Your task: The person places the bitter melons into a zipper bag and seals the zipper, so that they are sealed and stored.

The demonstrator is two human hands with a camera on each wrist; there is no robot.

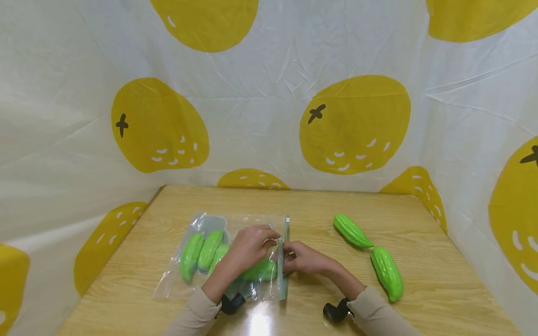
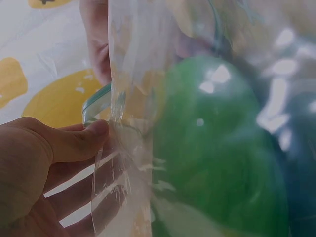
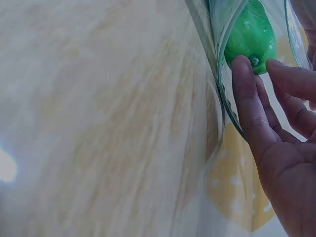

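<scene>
A clear zip bag (image 1: 166, 285) lies flat on the table, its green-edged mouth facing right. Inside are several shiny green bitter melons (image 1: 192, 255). My left hand (image 1: 250, 247) is over the bag and pinches an edge of its mouth between thumb and fingers. At the opening is my right hand (image 1: 308, 259), its extended fingers reaching into the mouth. In the right wrist view those fingertips are right at the tip of the nearest bitter melon (image 3: 251, 37). The same melon fills much of the left wrist view behind the plastic.
Two more bitter melons, one farther back (image 1: 352, 231) and one nearer (image 1: 386, 273), lie on the wooden table (image 1: 437, 280) to the right. A pale grey flat shape (image 1: 212, 222) shows at the bag's far left. Fruit-printed cloth (image 1: 252, 121) hangs around the table.
</scene>
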